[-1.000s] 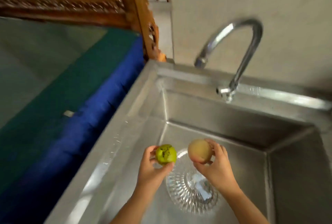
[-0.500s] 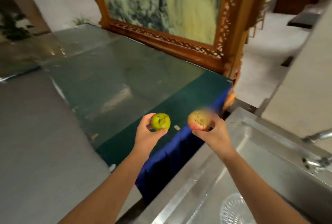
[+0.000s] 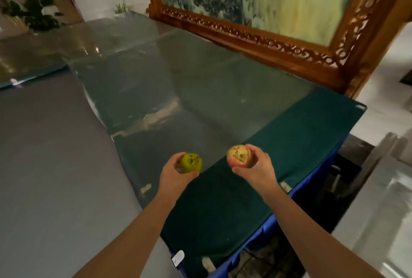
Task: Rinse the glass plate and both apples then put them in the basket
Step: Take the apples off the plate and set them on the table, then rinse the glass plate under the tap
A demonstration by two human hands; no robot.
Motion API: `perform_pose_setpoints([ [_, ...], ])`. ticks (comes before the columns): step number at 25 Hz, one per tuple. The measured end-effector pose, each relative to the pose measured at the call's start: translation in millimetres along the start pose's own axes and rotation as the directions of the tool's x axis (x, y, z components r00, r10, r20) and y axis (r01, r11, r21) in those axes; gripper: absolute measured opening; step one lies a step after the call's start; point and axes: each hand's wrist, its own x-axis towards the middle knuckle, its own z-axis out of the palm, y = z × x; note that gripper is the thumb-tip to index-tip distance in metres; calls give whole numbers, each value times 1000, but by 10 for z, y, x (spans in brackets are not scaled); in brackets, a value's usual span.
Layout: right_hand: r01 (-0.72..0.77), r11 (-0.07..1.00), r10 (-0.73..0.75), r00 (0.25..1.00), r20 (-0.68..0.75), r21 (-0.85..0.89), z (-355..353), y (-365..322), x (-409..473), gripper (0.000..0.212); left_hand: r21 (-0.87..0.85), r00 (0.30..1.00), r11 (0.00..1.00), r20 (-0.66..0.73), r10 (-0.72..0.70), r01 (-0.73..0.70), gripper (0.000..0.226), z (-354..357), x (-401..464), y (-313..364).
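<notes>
View has swung off the sink onto the table since 1 s ago; sink now only a steel edge [image 3: 388,210] at far right, glass plate out of frame, no basket visible. Left hand [image 3: 176,175] grasps the green apple [image 3: 191,162], right hand [image 3: 256,171] grasps the yellow-red apple [image 3: 239,156], both held in the air over the glass-topped table [image 3: 200,90] with green cloth [image 3: 234,199]. Both apples small, round, dark-speckled; yellow one blushes red low down. Likely light, firm, possibly wet so slippery; fingers wrapped round the widest part, as now, looks safest
</notes>
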Motion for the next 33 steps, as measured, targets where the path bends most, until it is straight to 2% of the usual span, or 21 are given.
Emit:
perform_pose_setpoints([
  [5, 16, 997, -18, 1000, -26, -78, 163, 162, 371, 78, -29, 999, 999, -1, 36, -36, 58, 323, 297, -189],
  [9, 5, 998, -5, 1000, -1, -66, 166, 233, 400, 83, -55, 999, 998, -19, 43, -44, 59, 370, 297, -214],
  [14, -9, 1000, 11, 998, 66, -29, 31, 164, 266, 99, -12, 999, 999, -6, -37, 37, 86, 339, 125, -40],
  [17, -23, 999, 20, 995, 100, 24, -236, 146, 48, 100, -14, 987, 998, -145, -64, 63, 94, 354, -205, 118],
  [19, -25, 994, 18, 998, 61, 103, -559, 208, -202, 91, -48, 982, 998, -187, 20, -30, 87, 536, -594, 287],
  [20, -24, 987, 20, 999, 27, 158, -749, 272, -354, 85, -74, 987, 994, -146, 74, -85, 81, 698, -816, 363],
  [22, -17, 957, 27, 999, -33, 288, -1170, 472, -708, 77, -163, 984, 973, 34, 172, -164, 68, 1131, -1264, 475],
  [25, -24, 908, 78, 991, -113, 418, -1972, 1041, -1370, 69, -240, 899, 967, 402, 174, -80, 54, 1981, -1995, 518],
  [27, -70, 906, 149, 975, -161, 417, -2441, 1489, -1788, 64, -151, 828, 988, 549, 115, -36, 47, 2466, -2350, 397],
  [29, -157, 907, 270, 929, -254, 391, -2884, 2072, -2219, 58, -21, 778, 999, 628, -16, 37, 44, 2946, -2687, 180],
  [31, -313, 870, 446, 827, -341, 380, -3164, 2712, -2612, 52, 133, 745, 986, 646, -166, 104, 42, 3296, -2927, -128],
  [33, -510, 783, 618, 700, -358, 355, -3260, 3365, -2934, 54, 298, 719, 944, 625, -305, 141, 46, 3574, -3063, -494],
])
